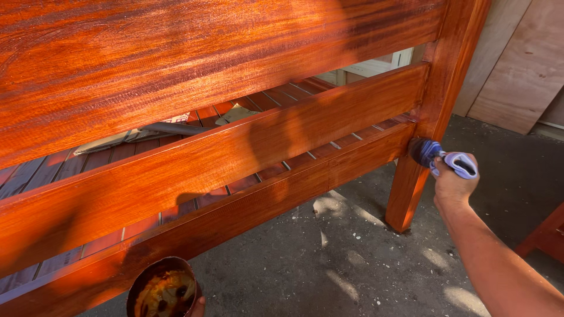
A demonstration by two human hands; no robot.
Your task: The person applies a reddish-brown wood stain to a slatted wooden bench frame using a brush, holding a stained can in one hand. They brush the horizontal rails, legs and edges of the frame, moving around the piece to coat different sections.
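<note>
Brush (424, 151), dark bristle head with a blue-purple handle, was pressed against the bed frame's corner post (437, 94), right where the lower rail (247, 205) meets it. Bristles touched the wood; handle stuck out to the right into the right hand (453, 185). Right hand's fingers were wrapped tight around the handle end, the bristle head sitting just left of the knuckles, clear of the fist. Forearm came in from the lower right corner.

Left hand (198, 305) barely showed at the bottom edge, only a fingertip or so against the rim of a round tin (163, 289) of brownish-amber finish; grip on it could not be told. Tin sat low, under the lower rail, well apart from the brush.

Frame was glossy red-orange wood: a wide top panel (176, 53), a middle rail (235, 152), slats (106, 158) behind. A grey rag-like item (170, 128) lay on the slats. Grey speckled floor (329, 258) below, plywood sheets (517, 64) leaning at upper right.
</note>
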